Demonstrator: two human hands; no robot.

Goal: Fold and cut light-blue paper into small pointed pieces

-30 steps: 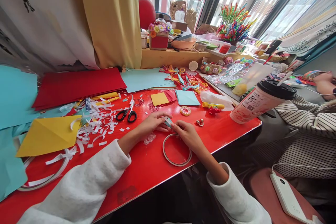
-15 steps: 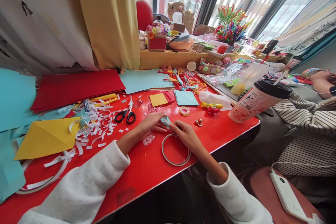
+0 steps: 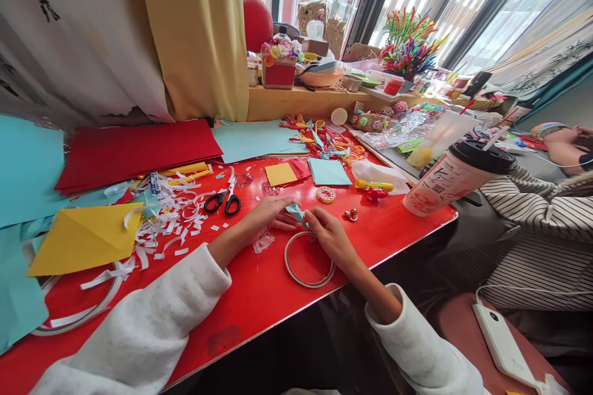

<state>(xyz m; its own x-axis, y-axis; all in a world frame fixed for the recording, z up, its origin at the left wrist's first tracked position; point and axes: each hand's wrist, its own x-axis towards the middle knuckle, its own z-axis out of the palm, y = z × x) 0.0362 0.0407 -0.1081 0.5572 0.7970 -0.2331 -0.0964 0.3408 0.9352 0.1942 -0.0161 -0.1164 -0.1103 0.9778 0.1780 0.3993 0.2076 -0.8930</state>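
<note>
Between my two hands is a small folded piece of light blue paper (image 3: 295, 212). My left hand (image 3: 266, 220) grips its left side, fingers stretched toward the right. The fingertips of my right hand (image 3: 327, 231) pinch its right end. Just below my right hand lies a white ring (image 3: 288, 266) on the red table (image 3: 250, 302). Beyond my hands are a stack of light blue paper squares (image 3: 328, 171), a yellow paper square (image 3: 279, 174) with red ones, and a roll of tape (image 3: 326, 195). Black-handled scissors (image 3: 223, 200) lie left of my left hand.
White paper shreds (image 3: 173, 222) and a creased yellow sheet (image 3: 88, 239) cover the left. A lidded paper cup (image 3: 456, 179), a yellow glue stick (image 3: 374, 186) and small bells (image 3: 351, 215) stand or lie right. A person in a striped sleeve (image 3: 523, 203) sits beyond the table's right edge.
The fingers of my right hand have shifted slightly on the folded blue paper, which is turned a little and shows more of its folds. The view has moved slightly.
</note>
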